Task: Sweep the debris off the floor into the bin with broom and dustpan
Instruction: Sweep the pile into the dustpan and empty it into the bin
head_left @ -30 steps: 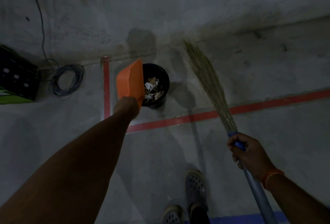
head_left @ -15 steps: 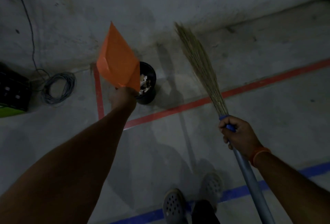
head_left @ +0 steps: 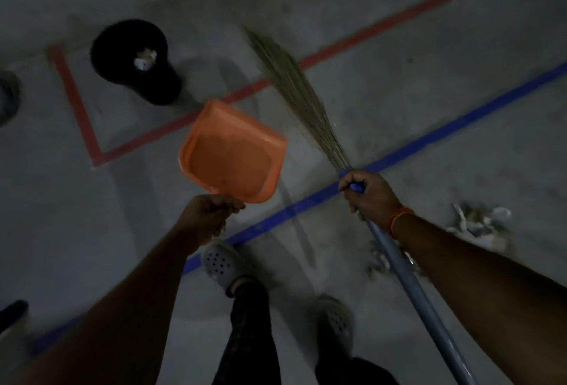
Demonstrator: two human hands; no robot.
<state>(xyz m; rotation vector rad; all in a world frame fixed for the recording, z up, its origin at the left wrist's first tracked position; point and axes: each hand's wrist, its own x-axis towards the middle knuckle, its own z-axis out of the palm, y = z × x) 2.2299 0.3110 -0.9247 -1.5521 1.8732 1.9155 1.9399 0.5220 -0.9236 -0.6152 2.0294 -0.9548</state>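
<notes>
Your left hand (head_left: 211, 211) has its fingers curled around the handle of the orange dustpan (head_left: 231, 151), which hangs in the air with its open face turned up toward you and looks empty. Your right hand (head_left: 369, 195) is clenched round the blue grip of the broom (head_left: 306, 102), whose long axis runs from your near right up to the far left, bristles pointing away from you and off the floor. What matters for the next stroke is this: the remaining debris (head_left: 478, 226) lies on the floor to the near right, just beyond your right forearm, with a few more scraps beside the broom's pole; so it sits behind the bristles, not ahead of them. The right hand is clearly the nearer one. The black bin (head_left: 135, 62) stands well apart at the far left, inside the red floor line, with pale scraps already in it. I can read no brand, label or writing anywhere in this dim, blurred view.
</notes>
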